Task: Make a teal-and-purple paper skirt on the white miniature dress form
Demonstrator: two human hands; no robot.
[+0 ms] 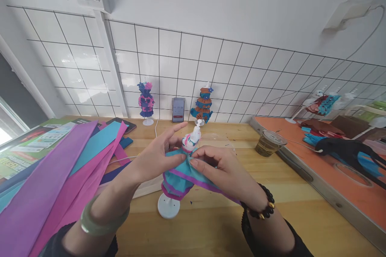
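1. Wears a pale green bangle (102,225) on the left wrist and a black beaded bracelet (261,205) on the right
2. Holds turquoise cloth (181,182), purple-edged, at the waist of a small white dress form (197,131), centred between the hands and leaning right; pinches with the right hand's (221,164) thumb and fingers
3. Rests the left hand's (153,158) thumb on the same cloth, forefinger raised; cannot tell whether gripping
4. Shows the white round base (169,206) over the wooden surface (211,229)
5. Has fabric strips (57,160) in purple, turquoise and pink lying at left
6. Shows a lidded cup (270,143) at right, beside an orange panel (346,200)
7. Has, farther back, a phone (177,111) upright between a purple-and-pink dressed figure (146,102) and a brown-and-teal dressed figure (203,105), before a white tiled wall (171,62)
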